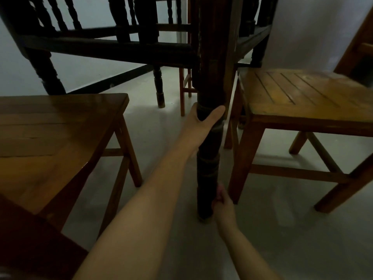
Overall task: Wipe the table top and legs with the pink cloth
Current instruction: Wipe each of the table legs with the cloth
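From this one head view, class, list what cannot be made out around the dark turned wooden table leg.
Head view:
- Pink cloth: mostly hidden inside the right hand.
- Left hand: fingers hidden behind the dark turned wooden table leg.
- Table top: cut off by the upper edge.
- Leg's foot: lost in shadow.

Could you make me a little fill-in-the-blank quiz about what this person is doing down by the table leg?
1. The left hand grips the dark table ____.
2. The right hand presses a ____ cloth low on the leg.
3. A wooden ____ stands on each side of the leg.

Missing words: leg; pink; chair
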The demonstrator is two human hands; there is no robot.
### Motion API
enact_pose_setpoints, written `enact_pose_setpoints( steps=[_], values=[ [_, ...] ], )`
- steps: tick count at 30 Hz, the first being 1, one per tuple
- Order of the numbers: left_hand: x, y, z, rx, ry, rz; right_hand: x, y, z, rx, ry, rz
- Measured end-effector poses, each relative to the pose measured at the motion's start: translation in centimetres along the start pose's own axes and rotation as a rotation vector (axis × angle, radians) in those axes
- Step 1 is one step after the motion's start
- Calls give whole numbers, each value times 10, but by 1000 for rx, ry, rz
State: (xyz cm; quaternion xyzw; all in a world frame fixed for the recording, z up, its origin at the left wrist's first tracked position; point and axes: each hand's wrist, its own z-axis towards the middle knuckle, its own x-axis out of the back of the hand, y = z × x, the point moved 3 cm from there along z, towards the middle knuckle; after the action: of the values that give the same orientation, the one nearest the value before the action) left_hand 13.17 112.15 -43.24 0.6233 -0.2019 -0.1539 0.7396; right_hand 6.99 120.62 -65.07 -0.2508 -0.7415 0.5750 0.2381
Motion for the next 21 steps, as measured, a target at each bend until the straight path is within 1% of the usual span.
enact_pose_setpoints(
  steps=[1, 3, 5, 6, 7, 8, 11, 13, 15, 17, 20, 21],
  values=[
    [0, -1, 2, -5, 0, -5, -1, -23, 0, 65, 35, 36],
    [0, -3, 6, -15, 4, -23, -4, -73, -9, 280, 88, 99],
    [-1, -5, 8, -20, 15, -9, -8, -108, -17, 467, 127, 69],
    [0, -4, 8, -12, 18, 2, -8, -112, -18, 494, 139, 29],
    [0, -3, 7, 5, 12, 13, -6, -112, -18, 468, 122, -12],
    [2, -1, 7, 30, -4, 26, -2, -110, -17, 393, 81, -42],
    [7, 13, 4, 112, -68, 182, 15, -108, -17, 84, -124, -141],
    [11, 25, 0, 233, -113, 318, 28, -125, -26, -100, -210, -82],
    [18, 36, -9, 357, -146, 356, 44, -155, -41, -153, -225, 0],
    [27, 52, -20, 437, -191, 411, 64, -192, -59, -156, -184, 32],
    [39, 98, -41, 565, -278, 530, 93, -264, -85, -208, -133, 86],
    [41, 116, -52, 622, -281, 494, 98, -292, -94, -209, -135, 82]
  ],
)
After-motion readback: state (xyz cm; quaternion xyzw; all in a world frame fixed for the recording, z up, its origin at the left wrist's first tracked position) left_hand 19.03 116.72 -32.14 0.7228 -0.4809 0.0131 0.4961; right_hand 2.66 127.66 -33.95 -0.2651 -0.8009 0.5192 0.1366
